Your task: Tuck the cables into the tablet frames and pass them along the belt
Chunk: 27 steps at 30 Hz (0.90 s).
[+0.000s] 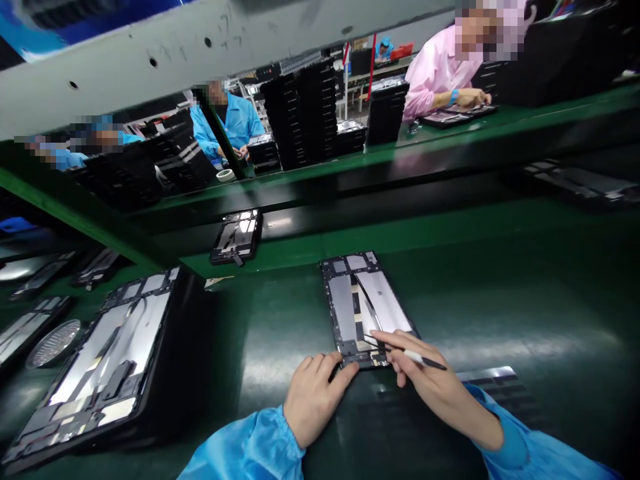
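Observation:
An opened tablet (pixel 393 300) lies flat on the green bench, its silver inner panels and dark flex cable showing. At its lower left corner, my left hand (pixel 313 395) grips the edge between thumb and fingers. My right hand (pixel 431 375) pinches a pair of tweezers (pixel 413 357) with a white grip and dark ends. The tweezer tips reach over the tablet's lower part, by the end of the flex cable. What exactly the tips touch is too small to make out. A thin dark cable arches over the silver panels.
To the left rises a tall stack of opened tablets (pixel 150 327), with a round clear dish (pixel 54 343) beside it. Another small stack (pixel 237 237) stands at the back. Beyond a green shelf (pixel 345 163), a person in pink (pixel 435 63) and others in blue work.

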Available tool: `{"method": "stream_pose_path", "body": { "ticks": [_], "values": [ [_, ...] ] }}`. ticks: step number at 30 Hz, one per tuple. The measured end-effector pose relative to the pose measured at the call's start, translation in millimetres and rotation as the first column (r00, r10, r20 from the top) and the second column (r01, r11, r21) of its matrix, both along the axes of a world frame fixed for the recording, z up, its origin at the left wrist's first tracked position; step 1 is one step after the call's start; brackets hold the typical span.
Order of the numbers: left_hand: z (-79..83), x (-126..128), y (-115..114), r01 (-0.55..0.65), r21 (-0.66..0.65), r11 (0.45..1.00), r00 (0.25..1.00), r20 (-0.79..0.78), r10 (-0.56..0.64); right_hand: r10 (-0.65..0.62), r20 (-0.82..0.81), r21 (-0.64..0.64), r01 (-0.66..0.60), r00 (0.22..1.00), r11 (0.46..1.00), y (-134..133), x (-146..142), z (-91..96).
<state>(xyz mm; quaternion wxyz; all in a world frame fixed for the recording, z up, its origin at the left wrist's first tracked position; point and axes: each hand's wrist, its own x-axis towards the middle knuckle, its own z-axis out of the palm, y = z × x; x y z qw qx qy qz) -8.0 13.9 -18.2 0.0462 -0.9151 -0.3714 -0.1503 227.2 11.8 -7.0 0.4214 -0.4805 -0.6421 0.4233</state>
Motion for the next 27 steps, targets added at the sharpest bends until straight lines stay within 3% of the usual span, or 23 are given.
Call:
{"method": "stream_pose_path", "body": {
  "ticks": [3, 6, 12, 15, 21, 27],
  "values": [
    [0.7, 2.6, -1.4, -0.013, -0.019, 1.000, 1.000, 0.020, 0.013, -0.072, -0.077, -0.178, 0.057, 0.994, 0.982, -11.0, 3.2, -7.3],
    [1.6, 2.6, -0.4, 0.002, -0.033, 0.999, 0.999, 0.033, -0.001, -0.093, -0.076, -0.228, 0.074, 0.993, 0.971, -16.5, 0.7, -14.6],
    [1.0, 1.9, 0.6, 0.011, -0.030, 0.999, 0.998, 0.065, -0.009, 0.011, 0.092, -0.047, -0.006, 0.996, 0.999, -11.7, -6.1, -3.7],
    [0.9, 2.0, 0.4, 0.010, -0.034, 0.999, 0.998, 0.061, -0.008, 0.003, 0.123, 0.030, -0.007, 0.992, 1.000, -10.1, -4.7, 1.8],
    [-1.6, -0.8, 2.1, 0.020, -0.021, 1.000, 0.998, 0.066, -0.018, -0.089, 0.116, 0.003, 0.089, 0.989, 0.996, -12.5, 7.7, -8.6],
    [-1.4, -4.6, 3.7, 0.073, -0.006, 0.997, 0.996, 0.052, -0.073, 0.013, 0.050, -0.015, -0.013, 0.999, 1.000, -15.5, 6.3, -10.0]
  ]
}}
